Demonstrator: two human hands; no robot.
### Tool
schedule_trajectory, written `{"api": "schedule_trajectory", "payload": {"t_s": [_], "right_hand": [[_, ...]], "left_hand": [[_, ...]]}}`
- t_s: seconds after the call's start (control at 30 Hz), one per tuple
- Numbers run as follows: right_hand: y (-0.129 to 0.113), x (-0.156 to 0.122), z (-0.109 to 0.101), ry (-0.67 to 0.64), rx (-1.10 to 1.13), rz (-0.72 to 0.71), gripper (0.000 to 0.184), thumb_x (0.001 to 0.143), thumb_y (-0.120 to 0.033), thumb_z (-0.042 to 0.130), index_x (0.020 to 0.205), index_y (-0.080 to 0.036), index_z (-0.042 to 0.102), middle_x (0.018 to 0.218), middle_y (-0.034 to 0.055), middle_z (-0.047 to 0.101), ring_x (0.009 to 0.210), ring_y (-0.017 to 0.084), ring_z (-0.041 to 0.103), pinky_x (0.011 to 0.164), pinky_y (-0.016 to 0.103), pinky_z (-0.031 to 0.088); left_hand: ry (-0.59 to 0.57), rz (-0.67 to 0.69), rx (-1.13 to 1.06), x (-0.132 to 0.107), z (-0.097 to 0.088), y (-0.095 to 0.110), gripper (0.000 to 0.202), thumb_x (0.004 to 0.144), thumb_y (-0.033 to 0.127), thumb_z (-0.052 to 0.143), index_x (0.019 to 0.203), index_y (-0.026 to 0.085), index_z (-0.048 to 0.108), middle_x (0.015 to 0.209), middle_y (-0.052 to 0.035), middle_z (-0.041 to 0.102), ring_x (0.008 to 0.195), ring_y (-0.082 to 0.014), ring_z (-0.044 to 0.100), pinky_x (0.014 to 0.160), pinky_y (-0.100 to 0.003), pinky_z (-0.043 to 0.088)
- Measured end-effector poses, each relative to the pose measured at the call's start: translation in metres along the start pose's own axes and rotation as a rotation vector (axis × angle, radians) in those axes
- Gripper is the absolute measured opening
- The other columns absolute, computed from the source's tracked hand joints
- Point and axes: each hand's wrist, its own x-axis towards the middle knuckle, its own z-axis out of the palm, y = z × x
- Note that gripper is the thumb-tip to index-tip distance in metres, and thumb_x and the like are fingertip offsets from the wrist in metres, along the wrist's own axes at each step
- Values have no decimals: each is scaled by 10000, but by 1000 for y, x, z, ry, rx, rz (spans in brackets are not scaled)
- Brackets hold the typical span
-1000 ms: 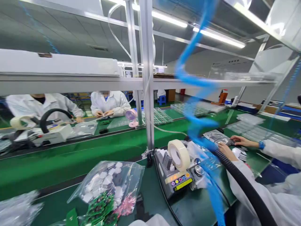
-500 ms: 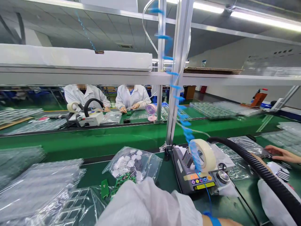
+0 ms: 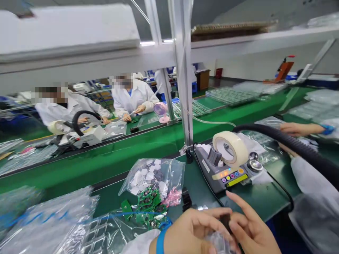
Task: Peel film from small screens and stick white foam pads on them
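Left hand's (image 3: 194, 227) grip was curled round clear plastic (image 3: 219, 240). Dark piece (image 3: 225, 221) sat at 12 o'clock of it, between both hands' fingertips; couldn't tell if right hand (image 3: 253, 229) pinched it. Tape dispenser (image 3: 209, 173) at 12 o'clock on tabletop (image 3: 278, 183).

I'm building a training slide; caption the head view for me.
Left hand around clear plastic, right hand at a small dark piece, near green circuit boards and a tape roll.

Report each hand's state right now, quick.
Left hand: closed around clear plastic.
Right hand: partly curled, one finger extended, at a small dark piece; whether it grips cannot be told.
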Motion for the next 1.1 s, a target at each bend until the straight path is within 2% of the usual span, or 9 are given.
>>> {"api": "schedule_trajectory", "payload": {"t_s": [0.07,0.13,0.23,0.33,0.4,0.47,0.63,0.9,1.1], "right_hand": [[-5,4,22,-62,47,-31,669,707,-472,703,1264,-231,422,489,-85,511,371,89,495,363,181,405],[-7,6,38,-111,60,-31,638,737,-464,681,1263,-230,407,510,-85,518,376,86,502,361,172,398],[-5,6,53,-108,-48,-88,484,799,-420,625,1215,-243,451,590,-57,565,419,103,550,389,194,440],[-10,5,64,85,-425,-480,253,807,-304,617,1047,-255,554,706,-5,612,576,138,608,531,244,513],[-16,6,70,190,-685,-758,97,802,-229,605,893,-247,577,749,15,593,653,146,597,585,248,512],[-22,7,75,173,-828,-872,48,828,-186,551,820,-233,551,760,19,555,659,139,564,570,242,490],[-24,5,79,24,-918,-847,94,869,-124,470,882,-213,498,804,25,510,731,146,524,613,266,459],[-18,-2,72,-22,-940,-787,87,879,-128,454,877,-210,482,832,31,484,773,156,493,640,287,448],[-13,-5,63,-56,-990,-715,127,897,-148,401,830,-206,492,817,34,470,763,162,482,623,291,430]], "left_hand": [[3,2,-61,-7,-5,4,343,604,415,757,894,234,733,1085,-92,651,1048,-261,583,1026,-456,297],[3,10,-105,-12,-10,9,302,606,383,764,875,249,738,1121,-92,616,920,-233,616,939,-450,383],[1,30,-144,-21,-20,15,286,595,371,772,849,243,746,1162,-96,561,965,-257,593,923,-442,399],[68,61,-133,-30,-32,15,321,572,426,771,829,235,752,1155,-101,542,1152,-313,479,1004,-439,333],[53,52,-121,-36,-39,13,303,594,426,757,832,238,753,1166,-105,522,1134,-307,483,991,-440,350],[20,43,-99,-40,-45,12,249,633,373,744,853,255,750,1156,-101,509,1064,-281,518,945,-432,394],[-35,45,-32,-45,-49,14,216,665,290,731,881,281,745,1092,-79,496,1072,-259,504,974,-399,365],[-12,14,16,-46,-42,19,286,649,372,729,912,263,735,1137,-89,534,1100,-270,504,995,-405,332],[-22,-2,40,-46,-42,8,325,620,410,741,904,250,733,1127,-88,552,1098,-265,502,1002,-419,315]]}}
